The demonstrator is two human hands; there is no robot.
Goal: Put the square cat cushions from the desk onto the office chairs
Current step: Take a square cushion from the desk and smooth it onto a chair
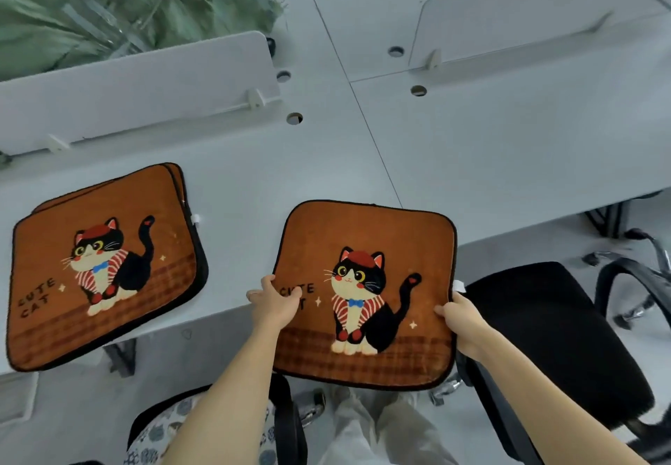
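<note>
Presently, at the left, we note a stack of square orange plush cat cushions [105, 268] lying on the pale grey desk [472, 159] at its near edge. Our left hand [274, 305] pinches the left edge of the held cushion [363, 294], a matching one, and our right hand [461, 323] grips its right edge, keeping it face-up over the desk's front. The black fabric office chair seat [544, 337] lies just right of it, nearer the right hand; we judge a rightward carry is required.
</note>
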